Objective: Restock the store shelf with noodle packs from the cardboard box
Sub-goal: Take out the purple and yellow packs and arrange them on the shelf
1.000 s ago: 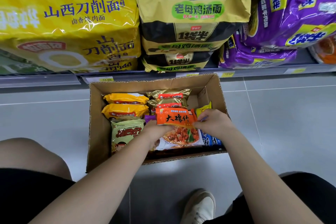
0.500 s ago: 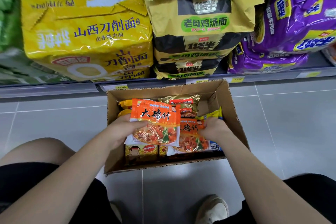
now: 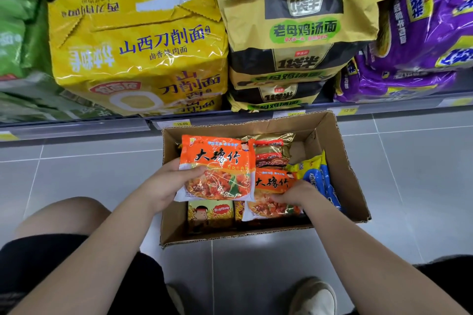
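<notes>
Change over the last second: both hands were working one pack down in the cardboard box [image 3: 350, 169]. Now the left hand [image 3: 163, 186] has an orange noodle pack [image 3: 217, 161] raised clear above the box's left half, thumb across its face, the other fingers hidden beneath. The right hand [image 3: 294, 193] has gone to a second orange pack [image 3: 271, 184] still lying in the box, fingers curled on its right edge. I judge one pack ready for the store shelf [image 3: 76, 130] and another about to follow.

The lifted pack faces up, its orange header pointing toward the shelf and its picture end toward the person. Its outline looks near square here. The long axis, if anything, runs side to side, along the shelf edge.
</notes>
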Demonstrator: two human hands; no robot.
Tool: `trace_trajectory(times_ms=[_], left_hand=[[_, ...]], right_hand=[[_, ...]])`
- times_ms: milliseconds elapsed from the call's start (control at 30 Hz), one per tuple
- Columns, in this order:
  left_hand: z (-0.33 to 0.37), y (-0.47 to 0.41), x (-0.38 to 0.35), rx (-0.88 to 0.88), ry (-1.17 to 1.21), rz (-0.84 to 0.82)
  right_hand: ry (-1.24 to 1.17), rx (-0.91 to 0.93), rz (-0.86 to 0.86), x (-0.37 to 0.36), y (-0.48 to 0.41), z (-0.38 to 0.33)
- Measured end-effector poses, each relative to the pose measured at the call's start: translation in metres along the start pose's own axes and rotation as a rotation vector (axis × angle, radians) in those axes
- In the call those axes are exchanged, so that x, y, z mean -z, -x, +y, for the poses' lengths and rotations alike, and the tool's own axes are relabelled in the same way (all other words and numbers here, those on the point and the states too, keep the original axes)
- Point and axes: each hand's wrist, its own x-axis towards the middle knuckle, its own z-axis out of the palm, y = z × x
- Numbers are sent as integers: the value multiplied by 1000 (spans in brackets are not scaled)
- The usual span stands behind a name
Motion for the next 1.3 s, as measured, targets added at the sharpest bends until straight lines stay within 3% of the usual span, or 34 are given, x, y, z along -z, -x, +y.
trace_trajectory(times_ms=[467, 767, 1033, 1300], left_hand=[[6, 6, -1, 39, -46, -17], [25, 29, 1, 91, 33, 22], [104, 109, 13, 28, 12, 25], [238, 269, 15, -69, 40, 48]], right_hand=[[-399, 58, -204, 7, 7, 3], [-816, 160, -165, 39, 33, 28], [-1082, 294, -95, 99, 166, 43], [-1185, 438, -67, 199, 356, 52]])
